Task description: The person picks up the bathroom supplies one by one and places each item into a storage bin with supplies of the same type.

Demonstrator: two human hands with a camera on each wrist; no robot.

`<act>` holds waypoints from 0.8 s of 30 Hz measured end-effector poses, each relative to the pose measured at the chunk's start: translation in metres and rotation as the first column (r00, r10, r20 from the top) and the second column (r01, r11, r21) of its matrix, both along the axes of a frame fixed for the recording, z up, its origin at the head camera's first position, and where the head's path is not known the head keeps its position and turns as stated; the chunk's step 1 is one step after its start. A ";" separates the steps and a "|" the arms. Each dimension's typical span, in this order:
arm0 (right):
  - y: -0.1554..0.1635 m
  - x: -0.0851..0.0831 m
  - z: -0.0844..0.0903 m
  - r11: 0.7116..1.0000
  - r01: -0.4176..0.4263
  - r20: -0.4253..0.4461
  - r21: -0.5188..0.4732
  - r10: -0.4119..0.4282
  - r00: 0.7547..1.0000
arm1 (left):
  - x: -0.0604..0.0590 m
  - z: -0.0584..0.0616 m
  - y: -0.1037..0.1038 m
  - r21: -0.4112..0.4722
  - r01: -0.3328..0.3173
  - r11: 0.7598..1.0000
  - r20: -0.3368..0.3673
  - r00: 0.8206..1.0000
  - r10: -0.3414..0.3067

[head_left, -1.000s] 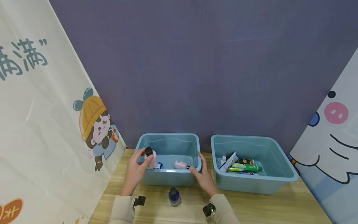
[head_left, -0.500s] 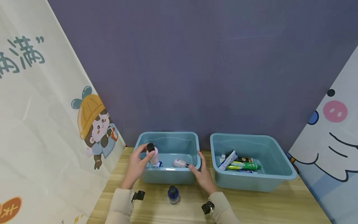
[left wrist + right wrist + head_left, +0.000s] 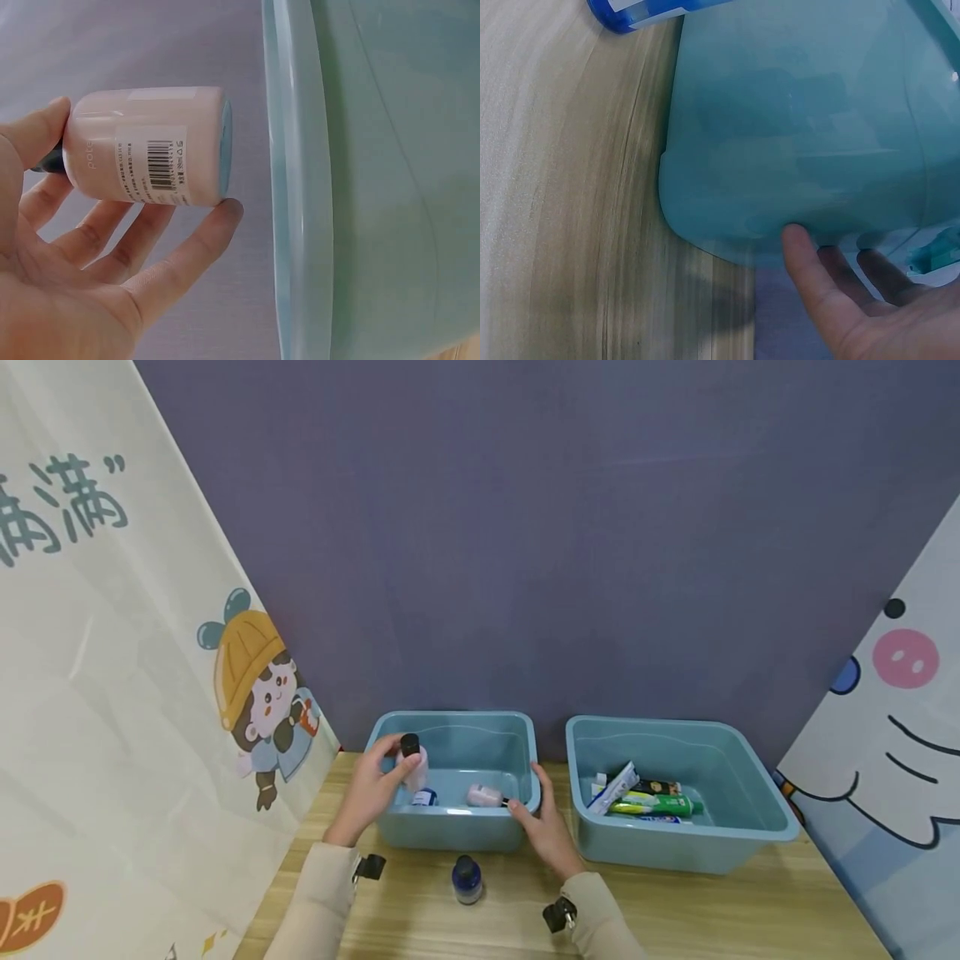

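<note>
My left hand [image 3: 369, 789] holds a pink bottle [image 3: 417, 772] with a black cap, upright over the left side of a blue-green plastic bin [image 3: 457, 835]. In the left wrist view the thumb is near its black neck, and a barcode label [image 3: 157, 165] shows on the body. My right hand [image 3: 551, 833] grips the bin's right rim, thumb over the edge and fingers along the outer wall. Inside lie a second pink bottle [image 3: 484, 795] with a dark top and a blue item with a white label [image 3: 424, 797].
A dark blue bottle [image 3: 467, 881] stands on the wooden table [image 3: 420, 927] in front of the bin. To the right, another blue-green bin [image 3: 660, 847] holds several tubes, including a green one [image 3: 656, 807]. A purple-grey backdrop [image 3: 525, 543] rises behind both bins.
My left hand has shifted slightly right and away from me with the pink bottle, baring more of the blue item. My right hand stays on the rim.
</note>
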State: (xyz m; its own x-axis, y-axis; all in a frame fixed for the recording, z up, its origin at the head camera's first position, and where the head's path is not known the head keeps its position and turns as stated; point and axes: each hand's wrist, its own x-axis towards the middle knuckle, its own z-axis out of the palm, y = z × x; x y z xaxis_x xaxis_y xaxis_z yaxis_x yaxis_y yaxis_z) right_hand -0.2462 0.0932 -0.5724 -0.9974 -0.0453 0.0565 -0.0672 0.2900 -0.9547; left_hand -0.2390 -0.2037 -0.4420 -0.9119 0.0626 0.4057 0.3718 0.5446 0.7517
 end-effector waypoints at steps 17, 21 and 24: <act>-0.001 0.002 0.002 1.000 -0.001 -0.007 0.011 0.001 1.000 | -0.018 0.008 -0.007 -0.186 0.055 0.981 -0.009 0.998 -0.058; -0.001 0.001 0.001 1.000 -0.005 0.002 0.007 0.005 1.000 | -0.023 0.012 -0.005 -0.246 0.053 0.968 0.018 0.999 -0.050; 0.000 0.001 0.002 1.000 -0.003 0.008 0.008 0.003 1.000 | -0.027 0.017 -0.003 -0.280 0.065 0.958 0.058 0.997 -0.051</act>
State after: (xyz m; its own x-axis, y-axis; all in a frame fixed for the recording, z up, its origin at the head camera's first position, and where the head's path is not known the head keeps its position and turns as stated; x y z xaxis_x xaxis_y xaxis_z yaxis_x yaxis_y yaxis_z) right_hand -0.2455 0.0929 -0.5701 -0.9976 -0.0492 0.0479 -0.0604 0.2975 -0.9528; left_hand -0.2655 -0.2065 -0.4254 -0.9217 0.2214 0.3185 0.3755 0.7156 0.5890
